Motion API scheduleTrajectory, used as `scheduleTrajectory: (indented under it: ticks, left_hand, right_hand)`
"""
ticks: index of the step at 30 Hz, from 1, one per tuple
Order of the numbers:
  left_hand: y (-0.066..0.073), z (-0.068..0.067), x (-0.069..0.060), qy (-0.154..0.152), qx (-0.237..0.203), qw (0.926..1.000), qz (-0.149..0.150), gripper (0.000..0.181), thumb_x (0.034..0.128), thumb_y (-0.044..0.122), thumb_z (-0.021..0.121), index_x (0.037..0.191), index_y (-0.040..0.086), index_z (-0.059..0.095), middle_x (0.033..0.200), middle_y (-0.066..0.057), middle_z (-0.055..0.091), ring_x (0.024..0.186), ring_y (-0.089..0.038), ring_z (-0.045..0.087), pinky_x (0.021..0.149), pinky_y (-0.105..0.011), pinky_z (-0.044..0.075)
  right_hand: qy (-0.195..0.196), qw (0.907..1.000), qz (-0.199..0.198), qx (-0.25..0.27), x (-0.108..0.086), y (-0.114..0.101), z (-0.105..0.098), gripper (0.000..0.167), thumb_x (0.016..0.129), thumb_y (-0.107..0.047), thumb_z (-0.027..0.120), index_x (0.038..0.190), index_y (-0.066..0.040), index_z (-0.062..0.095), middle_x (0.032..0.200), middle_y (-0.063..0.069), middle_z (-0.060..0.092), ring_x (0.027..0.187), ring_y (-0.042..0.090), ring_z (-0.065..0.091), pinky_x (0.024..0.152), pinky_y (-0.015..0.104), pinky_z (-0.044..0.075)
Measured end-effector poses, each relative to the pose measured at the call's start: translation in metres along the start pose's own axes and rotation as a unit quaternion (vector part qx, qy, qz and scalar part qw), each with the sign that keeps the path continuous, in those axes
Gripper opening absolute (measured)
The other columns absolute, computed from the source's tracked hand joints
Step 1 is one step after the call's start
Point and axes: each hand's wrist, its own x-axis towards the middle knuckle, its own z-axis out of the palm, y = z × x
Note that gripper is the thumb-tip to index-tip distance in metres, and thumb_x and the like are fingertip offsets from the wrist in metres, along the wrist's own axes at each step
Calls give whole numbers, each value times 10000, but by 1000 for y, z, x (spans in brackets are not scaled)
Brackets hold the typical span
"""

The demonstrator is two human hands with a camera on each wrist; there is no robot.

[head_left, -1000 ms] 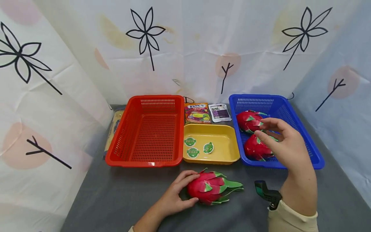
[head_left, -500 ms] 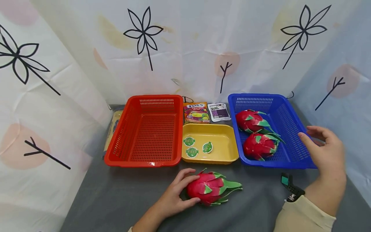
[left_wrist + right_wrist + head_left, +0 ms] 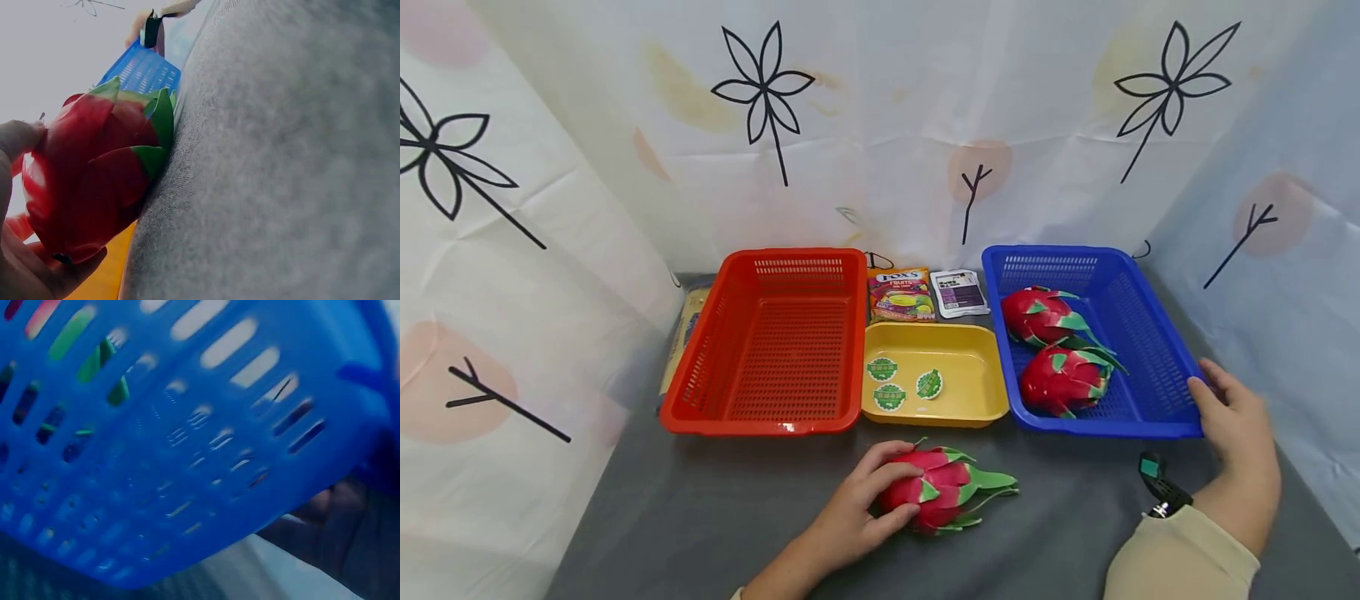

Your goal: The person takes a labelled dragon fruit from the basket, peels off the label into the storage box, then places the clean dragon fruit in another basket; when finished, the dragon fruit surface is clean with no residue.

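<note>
My left hand (image 3: 859, 510) lies round the blunt end of a red dragon fruit (image 3: 943, 492) with green leaf tips, its fingers and thumb on either side. The left wrist view shows this dragon fruit (image 3: 94, 175) close up, resting against the grey cloth. On the right, my right hand (image 3: 1240, 425) grips the right rim of a blue basket (image 3: 1150, 350) near its front corner. Two more dragon fruits, a rear one (image 3: 1041, 315) and a front one (image 3: 1063, 379), lie at the left of that basket. The right wrist view shows the slotted basket wall (image 3: 187, 444), with fingers (image 3: 337, 500) beside it.
A red basket (image 3: 797, 358) stands at the left, a yellow tray (image 3: 977, 358) with green stickers in the middle. Behind the tray lie a sweets packet (image 3: 901, 293) and a white pouch (image 3: 959, 293). A beige packet (image 3: 685, 337) lies beside the red basket. Patterned curtains enclose the table.
My right hand has left the dragon fruits, moved right and come down onto the blue basket's right rim. My left hand stays on its dragon fruit.
</note>
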Motion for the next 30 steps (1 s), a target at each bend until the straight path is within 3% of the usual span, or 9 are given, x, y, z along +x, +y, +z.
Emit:
scheduleTrajectory:
  ticks: [2, 4, 6, 9, 15, 20, 22, 25, 30]
  left_hand:
    - [0, 1, 1, 121, -37, 9999, 31, 380, 956, 269, 745, 1318, 285, 632, 1462, -19, 490, 1321, -220, 487, 967, -372, 545]
    - [-1, 1, 2, 256, -121, 9995, 157, 355, 958, 233, 743, 1299, 250, 645, 1434, -40, 517, 1300, -237, 512, 968, -374, 545]
    - [-2, 1, 2, 354, -258, 9987, 275, 342, 955, 198, 745, 1285, 216, 655, 1412, -67, 534, 1288, -254, 522, 967, -374, 545]
    - [0, -1, 3, 363, -540, 9973, 336, 341, 945, 165, 752, 1271, 201, 659, 1397, -76, 546, 1287, -261, 520, 970, -376, 544]
    - [22, -11, 6, 172, -1342, 9897, 462, 344, 940, 54, 730, 1258, 152, 642, 1385, -109, 547, 1248, -284, 549, 935, -393, 566]
    - [47, -18, 19, -10, -2030, 9774, 587, 365, 924, -6, 724, 1262, 95, 629, 1382, -153, 539, 1223, -317, 573, 894, -440, 583]
    - [56, -19, 28, -101, -2362, 9700, 567, 345, 930, 11, 722, 1256, 76, 628, 1381, -162, 537, 1232, -326, 561, 871, -467, 589]
    - [67, -20, 45, -233, -2770, 9589, 577, 308, 950, 62, 715, 1243, 48, 621, 1379, -182, 535, 1252, -333, 534, 839, -497, 594]
    - [80, -18, 78, -245, -3094, 9479, 719, 331, 968, 153, 718, 1229, 0, 583, 1366, -217, 521, 1241, -317, 544, 847, -503, 589]
  right_hand:
    - [-125, 9996, 94, 232, 5, 2, 3, 657, 1092, -432, 345, 1627, -78, 205, 1537, 336, 371, 941, 33, 624, 1105, 627, 354]
    - [-223, 9989, 131, 403, 8, 4, 3, 649, 1092, -433, 352, 1628, -94, 213, 1485, 321, 414, 801, -128, 502, 1053, 434, 473]
    - [-277, 9976, 146, 610, 9, 6, 3, 642, 1094, -421, 366, 1628, -96, 219, 1417, 263, 477, 790, -128, 538, 898, 243, 524]
    - [-289, 9964, 210, 764, 9, 8, 2, 645, 1094, -421, 377, 1628, -94, 222, 1329, 193, 527, 789, -103, 573, 629, 107, 461]
    - [-171, 9959, 382, 797, 9, 8, 5, 643, 1094, -411, 380, 1617, -63, 242, 1349, 212, 525, 761, -91, 568, 607, 101, 442]
    - [-107, 9929, 377, 1127, 11, 9, 7, 629, 1094, -369, 409, 1600, -23, 272, 1029, -114, 582, 733, -59, 590, 618, 110, 481]
    - [-126, 9904, 288, 1347, 12, 10, 7, 618, 1095, -330, 421, 1592, 6, 273, 925, -242, 535, 718, -48, 600, 616, 118, 500]
    - [-201, 9846, 131, 1730, 12, 11, 6, 601, 1091, -282, 444, 1589, 13, 280, 856, -307, 552, 702, -45, 611, 611, 122, 508]
    - [-316, 9698, -49, 2417, 11, 11, 6, 584, 1076, -243, 507, 1591, -34, 331, 832, -277, 632, 690, -37, 633, 606, 126, 514]
